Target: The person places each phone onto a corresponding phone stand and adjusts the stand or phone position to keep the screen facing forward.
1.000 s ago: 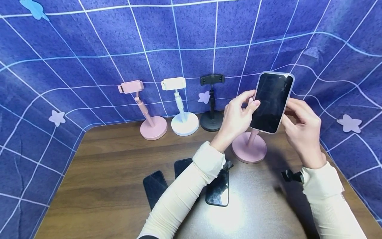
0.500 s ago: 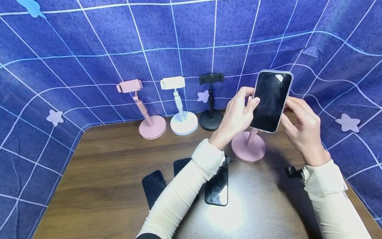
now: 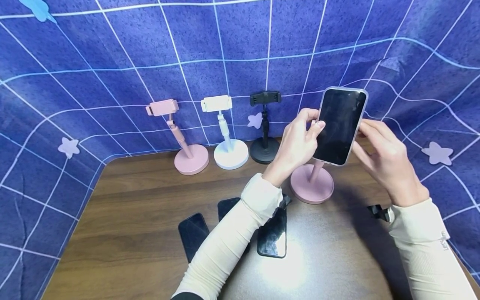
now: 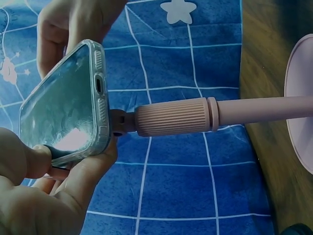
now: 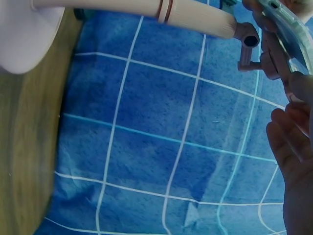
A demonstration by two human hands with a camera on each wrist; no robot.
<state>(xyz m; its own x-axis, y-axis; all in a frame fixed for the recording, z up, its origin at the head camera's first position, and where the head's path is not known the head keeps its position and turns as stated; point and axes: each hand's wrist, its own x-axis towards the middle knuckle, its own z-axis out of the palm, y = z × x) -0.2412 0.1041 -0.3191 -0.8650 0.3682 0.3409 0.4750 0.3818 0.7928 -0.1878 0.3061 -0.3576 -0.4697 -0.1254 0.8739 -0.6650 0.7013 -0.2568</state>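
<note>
One clear-cased, black-screened rectangular phone (image 3: pixel 340 125): I see it tilted at the head of the ribbed-neck pink stand (image 3: pixel 312 183).
Left grip (image 3: pixel 298 139): pinching the phone's side, thumb over the front edge.
Right grip (image 3: pixel 388 158): fingertips at the opposite side; my feed doesn't quite show whether they pinch or merely touch.
Row along the brown wood-grain desk (image 3: pixel 138 208): round-based black stand (image 3: pixel 264 150), round-based white stand (image 3: pixel 231 154), second pink stand (image 3: pixel 191 159).
Nearer me: three dark-screened phones (image 3: pixel 193 235), partly behind the cream left sleeve (image 3: pixel 225 250).
</note>
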